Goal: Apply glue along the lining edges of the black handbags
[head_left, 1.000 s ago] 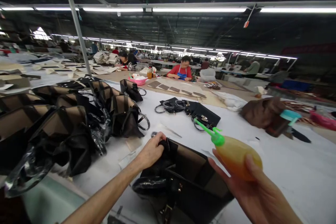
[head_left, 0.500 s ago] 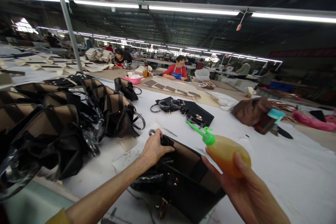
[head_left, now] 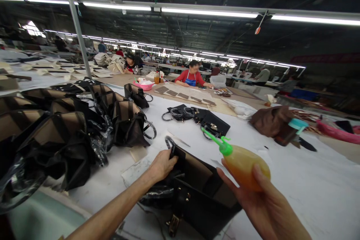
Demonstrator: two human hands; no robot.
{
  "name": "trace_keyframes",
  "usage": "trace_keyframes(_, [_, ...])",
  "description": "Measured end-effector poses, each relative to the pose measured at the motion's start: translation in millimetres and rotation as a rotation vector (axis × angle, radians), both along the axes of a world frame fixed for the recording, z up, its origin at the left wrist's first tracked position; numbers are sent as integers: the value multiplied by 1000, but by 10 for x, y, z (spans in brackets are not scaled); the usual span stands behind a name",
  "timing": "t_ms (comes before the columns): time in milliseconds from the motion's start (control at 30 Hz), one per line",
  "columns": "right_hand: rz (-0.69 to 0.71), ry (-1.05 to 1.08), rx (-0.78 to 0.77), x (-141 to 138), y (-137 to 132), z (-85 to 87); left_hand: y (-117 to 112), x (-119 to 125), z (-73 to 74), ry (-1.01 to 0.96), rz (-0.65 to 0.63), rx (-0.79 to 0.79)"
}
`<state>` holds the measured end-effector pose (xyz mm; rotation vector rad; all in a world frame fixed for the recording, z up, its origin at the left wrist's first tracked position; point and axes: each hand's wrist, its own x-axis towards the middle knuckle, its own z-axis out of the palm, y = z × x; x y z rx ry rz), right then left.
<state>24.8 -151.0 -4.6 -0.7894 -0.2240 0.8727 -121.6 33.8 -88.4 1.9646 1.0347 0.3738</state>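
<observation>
A black handbag (head_left: 202,202) with a tan lining and gold-coloured fittings lies open on the white table in front of me. My left hand (head_left: 162,164) is closed on the bag's far left edge, by the base of a handle; its fingertips are partly hidden. In my right hand (head_left: 261,202) is a squeeze bottle (head_left: 246,165) with a green nozzle, part filled with amber liquid. The bottle is tilted over the bag's right side, its nozzle pointing up and left. Beyond the bag, a thin blade-like strip (head_left: 178,138) lies on the table.
Several black handbags (head_left: 67,138) crowd the left side. More black bags (head_left: 197,116) lie farther back. At right are a brown cloth-like heap (head_left: 268,120), a dark jar with a turquoise lid (head_left: 298,124) and a pink tray (head_left: 337,131). A person in red (head_left: 192,77) sits across the table.
My left hand has shifted slightly down and left along the bag's edge, and the handle now shows above it. My right hand holds the bottle almost unmoved.
</observation>
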Motion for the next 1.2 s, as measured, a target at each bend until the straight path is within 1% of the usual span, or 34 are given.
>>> trace_keyframes(133, [-8, -18, -16, -1, -12, 32, 40, -16, -13, -177, -117, -163])
trace_keyframes(300, [-40, -37, -62, 36, -49, 65, 86, -2, 74, -345, -235, -314])
trace_keyframes(367, [-54, -59, -78, 59, -64, 63, 102, 21, 102, -388, -287, -347])
trace_keyframes(433, [-63, -69, -87, 80, -78, 59, 112, 55, 116, -412, -312, -344])
trace_keyframes(500, [-61, -52, -74, 96, -96, 60, 115, 93, 128, -435, -310, -306])
trace_keyframes(600, [-31, -21, -51, 105, -133, 73, 111, 141, 197, -466, -263, -174])
trace_keyframes(700, [-45, 8, -62, 107, -184, 87, 112, 180, 370, -404, -224, -3])
trace_keyframes(767, [-52, 47, -69, 114, -226, 94, 125, 213, 542, -335, -260, 94])
trace_keyframes(900, [22, 109, -53, 155, -334, 91, 197, 316, 931, -211, -450, 284])
trace_keyframes(967, [34, 98, -52, 191, -400, 75, 249, 370, 1090, -141, -562, 352])
trace_keyframes(1067, [-8, -30, -119, 267, -512, 45, 313, 420, 1240, 11, -686, 368])
trace_keyframes(1200, [-78, -439, -256, 415, -647, 33, 324, 426, 1311, 173, -783, 300])
